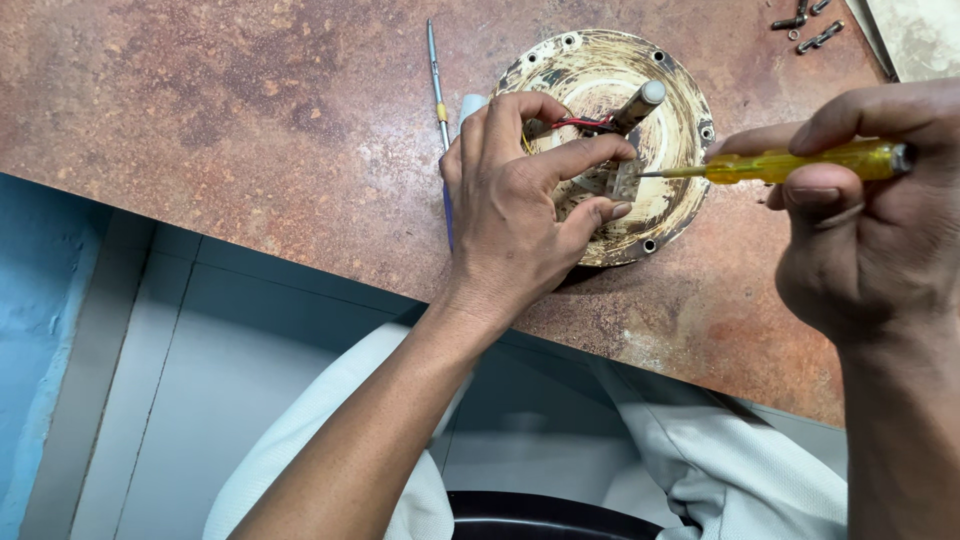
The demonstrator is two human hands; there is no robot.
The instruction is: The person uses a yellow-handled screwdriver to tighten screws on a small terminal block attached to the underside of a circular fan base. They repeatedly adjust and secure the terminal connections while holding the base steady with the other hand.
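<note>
- The left hand [515,215] rests on a round metal disc [672,205], coming in from 7 o'clock, with its wrist over the table's near edge.
- Its thumb and fingers are curled and pinch a small pale block [622,181] that sits near the middle of the disc; the forefinger lies across the top of the block and the thumb tip is just below it.
- The right hand [868,215] is at 3 o'clock of the disc, closed around the handle of a yellow see-through screwdriver [790,163], thumb on top and fingers wrapped under.
- The screwdriver lies almost level and points toward 9 o'clock; its thin metal tip touches the right side of the block.
- A short grey rod [640,104] stands out of the disc's middle, leaning toward 1 o'clock, just above the block.
- Red and black wires [582,123] run from the left fingers toward the rod's foot.
- The disc is worn, cream and dark in patches, with small holes round its rim, and lies flat on a mottled brown table [250,130].
- A second, slim tool [438,90] lies on the table at 9 o'clock of the disc, partly under the left hand.
- A few dark screws [810,25] lie at 1 o'clock, well apart from the disc.
</note>
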